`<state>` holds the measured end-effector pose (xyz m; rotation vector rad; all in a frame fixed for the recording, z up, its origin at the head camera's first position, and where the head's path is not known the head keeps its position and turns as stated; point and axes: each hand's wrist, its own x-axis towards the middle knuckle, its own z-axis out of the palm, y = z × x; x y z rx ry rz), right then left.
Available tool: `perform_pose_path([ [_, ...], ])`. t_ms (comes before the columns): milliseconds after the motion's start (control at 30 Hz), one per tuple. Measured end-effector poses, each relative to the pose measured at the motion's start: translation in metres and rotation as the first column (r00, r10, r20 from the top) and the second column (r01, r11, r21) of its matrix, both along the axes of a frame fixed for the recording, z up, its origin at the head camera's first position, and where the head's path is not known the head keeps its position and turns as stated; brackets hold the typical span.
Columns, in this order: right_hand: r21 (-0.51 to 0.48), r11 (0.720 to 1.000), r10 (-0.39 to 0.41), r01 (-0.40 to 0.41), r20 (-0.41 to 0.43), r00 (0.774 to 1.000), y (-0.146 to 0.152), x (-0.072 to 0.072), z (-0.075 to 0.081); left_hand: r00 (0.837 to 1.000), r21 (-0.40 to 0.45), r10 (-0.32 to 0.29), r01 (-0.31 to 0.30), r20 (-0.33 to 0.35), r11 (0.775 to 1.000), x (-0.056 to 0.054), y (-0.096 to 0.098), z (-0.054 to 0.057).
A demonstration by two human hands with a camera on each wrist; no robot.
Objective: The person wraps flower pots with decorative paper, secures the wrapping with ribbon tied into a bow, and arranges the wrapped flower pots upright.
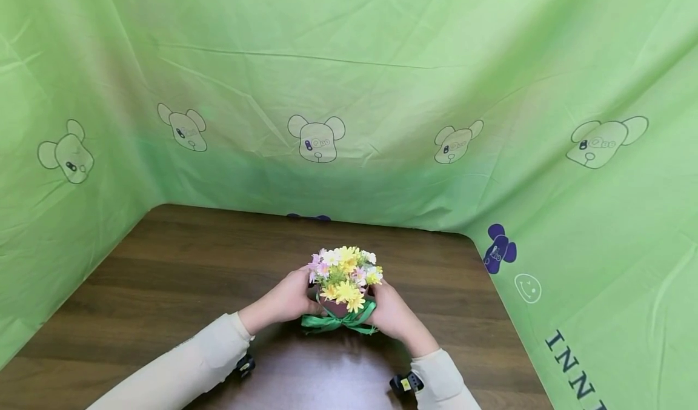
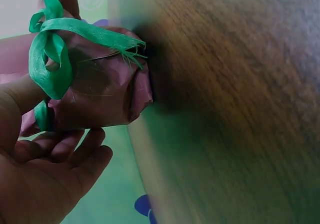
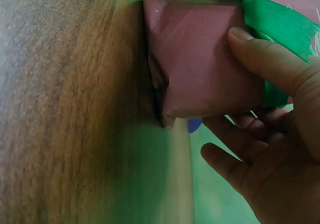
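A small pot of artificial flowers (image 1: pixel 345 271), yellow, pink and white, stands between both hands in the head view. Its sides are covered in brownish-pink wrapping (image 2: pixel 100 99), tied with a green ribbon (image 1: pixel 340 321) in a bow at the front. My left hand (image 1: pixel 294 295) grips the pot's left side, thumb toward the front and fingers round behind. On the other side my right hand (image 1: pixel 394 314) holds the wrapping, its thumb (image 3: pixel 265 54) pressed beside the ribbon. The wrapped base is upright, close over the wooden table in both wrist views.
The brown wooden table (image 1: pixel 218 258) spreads around the pot. Green cloth (image 1: pixel 316 83) printed with bear heads hangs at the back and both sides. A black wrist camera (image 1: pixel 406 384) is strapped under the right sleeve, another (image 1: pixel 245 364) under the left.
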<state>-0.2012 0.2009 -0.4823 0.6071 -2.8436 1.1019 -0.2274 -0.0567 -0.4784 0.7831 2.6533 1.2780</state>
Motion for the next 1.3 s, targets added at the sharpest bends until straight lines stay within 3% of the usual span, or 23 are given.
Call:
perform_pose_path([
  [400,0.028,0.999,0.017,-0.016,-0.03,0.999,0.0013,-0.0025,-0.006,0.999,-0.049,-0.003,0.001,-0.032,0.999,-0.0039,-0.0009,-0.0042],
  [700,0.073,0.997,0.016,-0.014,-0.026,1.0,-0.0002,-0.0041,-0.0072,1.0,-0.068,-0.018,0.016,-0.016,0.998,-0.0056,-0.0025,-0.0065],
  [1033,0.074,0.997,0.037,-0.033,-0.059,0.998,0.0006,-0.0046,-0.0066,0.993,-0.141,-0.043,0.028,-0.106,0.99,-0.0024,0.0,-0.0072],
  [1300,0.104,0.994,0.054,-0.046,-0.079,0.995,-0.0007,-0.0061,-0.0043,0.99,-0.162,-0.062,0.041,-0.13,0.986,-0.0045,0.0002,-0.005],
])
